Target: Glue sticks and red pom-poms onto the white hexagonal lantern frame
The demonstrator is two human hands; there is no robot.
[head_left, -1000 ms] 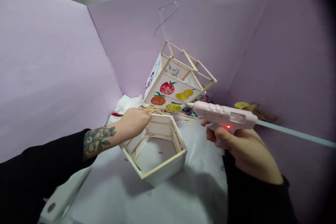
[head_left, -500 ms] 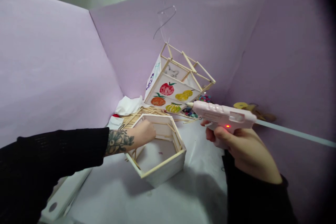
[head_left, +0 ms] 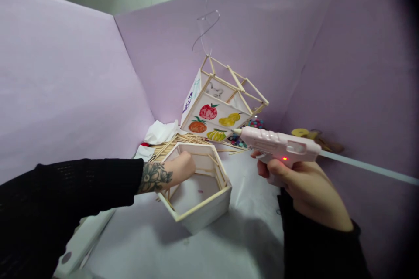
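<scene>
Pink gun (head_left: 278,143) is gripped in your right hand (head_left: 303,183); your left hand (head_left: 182,168), clenched, contents hidden, is at the white box's (head_left: 209,209) ten o'clock.

Soft, dim light with shadows pooled below – slight blur, stretched edges – and a black right corner.

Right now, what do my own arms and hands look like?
Both arms wear black long sleeves; the left one shows a knitted, slightly openwork texture. The left hand is bare, with a dark floral and leaf tattoo on the forearm below it. The right hand is bare too, no glove.
</scene>
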